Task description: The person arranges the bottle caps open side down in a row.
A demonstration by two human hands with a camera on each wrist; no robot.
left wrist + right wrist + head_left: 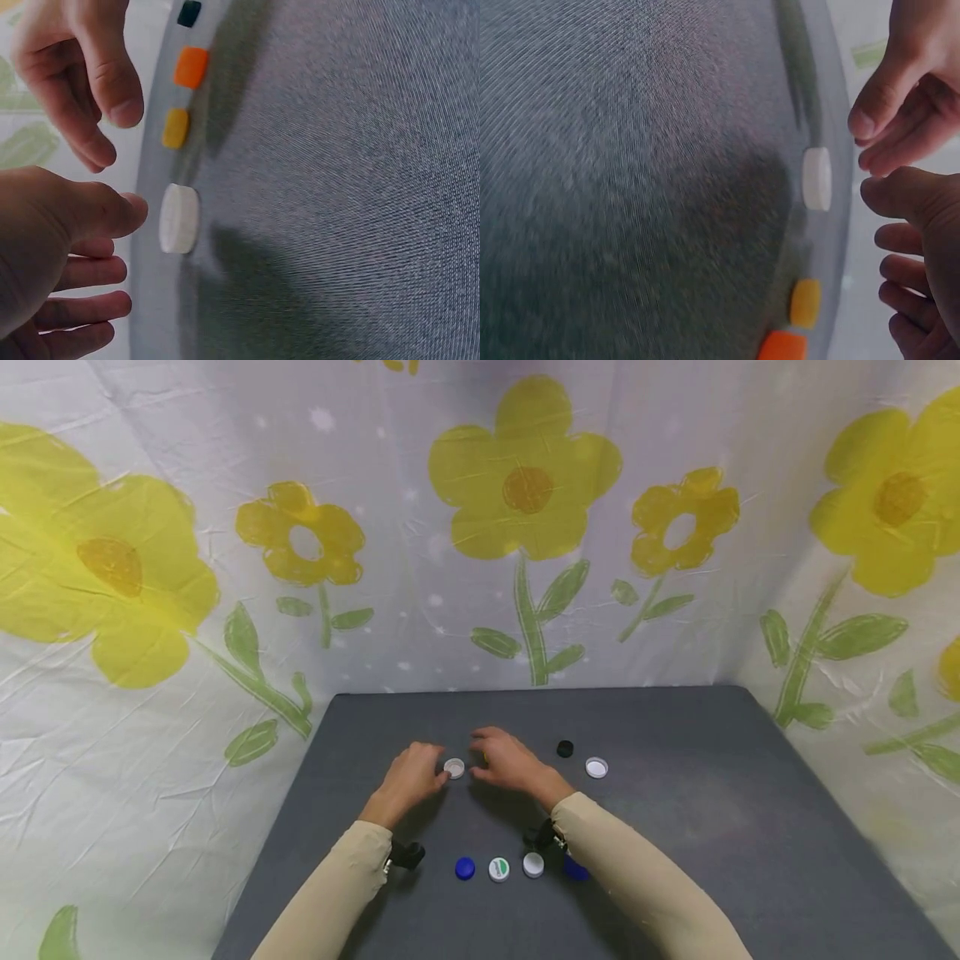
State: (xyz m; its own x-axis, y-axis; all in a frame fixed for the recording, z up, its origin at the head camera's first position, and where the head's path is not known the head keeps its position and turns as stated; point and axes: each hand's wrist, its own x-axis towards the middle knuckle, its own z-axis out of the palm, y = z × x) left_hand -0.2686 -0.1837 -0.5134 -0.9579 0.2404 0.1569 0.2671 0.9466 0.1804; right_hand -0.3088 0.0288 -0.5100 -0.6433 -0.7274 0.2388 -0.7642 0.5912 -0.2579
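A white bottle cap [453, 768] lies on the grey table between both hands. My left hand [408, 781] hovers at its left side, fingers apart and holding nothing; the thumb tip is right by the cap's edge in the head view. On the other side my right hand [513, 762] is held over the table, fingers loosely bent with nothing between them. It mostly covers a yellow cap [176, 128] in the head view. Beside that, an orange cap [191, 67] shows in the left wrist view but is hidden from the head camera.
Right of the hands lie a black cap [565, 748] and another white cap [596, 767]. Nearer the front, a row holds a blue cap [465, 868], a white-and-green cap [498, 870], a white cap [533, 865] and a blue cap [576, 868] partly behind the right sleeve.
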